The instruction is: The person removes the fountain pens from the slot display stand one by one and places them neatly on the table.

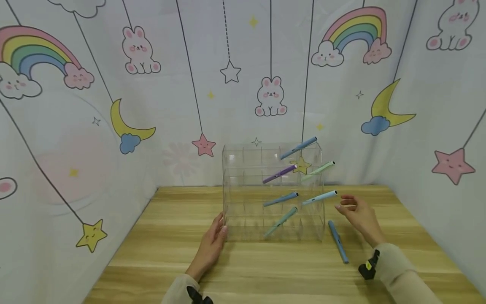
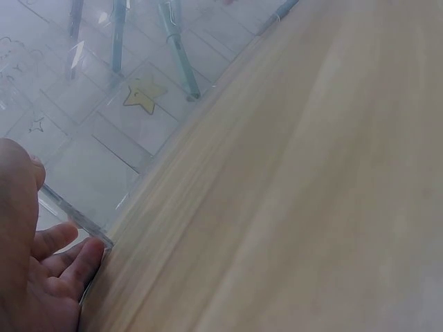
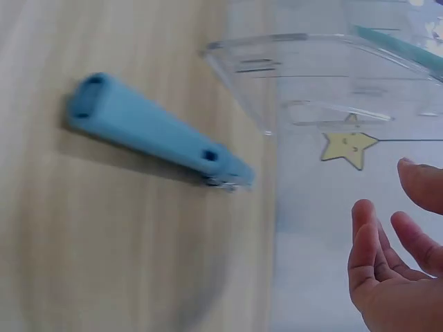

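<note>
A clear acrylic rack point(image 1: 235, 213) with rows of compartments stands upright on the table. My left hand point(image 1: 211, 241) holds its left side panel near the bottom, thumb by the front edge and fingers on the outside. Several pens slant out of its compartments: a blue pen point(image 1: 298, 147) on top, a purple pen point(image 1: 280, 174) and pale green pen point(image 1: 319, 170) below, another blue pen point(image 1: 281, 199), a light blue pen point(image 1: 319, 197) and a green pen point(image 1: 281, 221). My right hand point(image 1: 358, 215), fingers loosely bent and holding nothing, hovers just right of the light blue pen's end.
A loose blue pen point(image 3: 156, 131) lies on the wooden table point(image 1: 152, 253), right of the rack and below my right hand. Behind and at both sides hangs a white curtain point(image 1: 178, 105) printed with rabbits, stars, moons and rainbows.
</note>
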The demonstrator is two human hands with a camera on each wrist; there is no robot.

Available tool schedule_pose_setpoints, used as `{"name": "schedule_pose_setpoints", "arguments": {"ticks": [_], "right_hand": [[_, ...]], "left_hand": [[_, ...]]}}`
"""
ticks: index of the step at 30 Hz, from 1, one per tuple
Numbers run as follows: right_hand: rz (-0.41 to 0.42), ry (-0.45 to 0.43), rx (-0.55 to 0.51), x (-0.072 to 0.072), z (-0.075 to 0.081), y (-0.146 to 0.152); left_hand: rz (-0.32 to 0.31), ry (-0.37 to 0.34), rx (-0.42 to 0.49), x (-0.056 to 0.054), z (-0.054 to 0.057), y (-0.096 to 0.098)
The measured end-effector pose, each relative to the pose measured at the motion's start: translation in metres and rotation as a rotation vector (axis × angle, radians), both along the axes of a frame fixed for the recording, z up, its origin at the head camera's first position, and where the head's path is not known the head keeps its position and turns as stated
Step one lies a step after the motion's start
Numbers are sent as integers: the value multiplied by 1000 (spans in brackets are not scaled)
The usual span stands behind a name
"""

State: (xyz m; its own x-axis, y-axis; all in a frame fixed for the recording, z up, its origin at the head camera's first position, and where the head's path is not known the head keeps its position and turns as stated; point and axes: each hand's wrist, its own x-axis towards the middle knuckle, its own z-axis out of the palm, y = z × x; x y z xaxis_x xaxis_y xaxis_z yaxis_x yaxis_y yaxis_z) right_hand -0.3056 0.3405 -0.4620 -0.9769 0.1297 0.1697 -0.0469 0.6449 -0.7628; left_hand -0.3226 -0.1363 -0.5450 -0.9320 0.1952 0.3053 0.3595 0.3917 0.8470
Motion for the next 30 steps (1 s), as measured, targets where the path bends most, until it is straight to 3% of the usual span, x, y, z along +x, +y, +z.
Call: {"name": "schedule_pose_setpoints", "arguments": {"ticks": [6, 16, 23, 30], "right_hand": [[23, 7, -75, -10, 32, 7], [-25, 198, -38, -21, 80, 8], [-54, 212, -11, -26, 109, 11], [-11, 213, -40, -33, 126, 2]], "left_hand": [[-7, -3, 22, -1, 2, 1], [0, -11, 21, -1, 2, 1], [-9, -2, 7, -1, 1, 1], [-5, -7, 17, 0, 1, 0]]}}
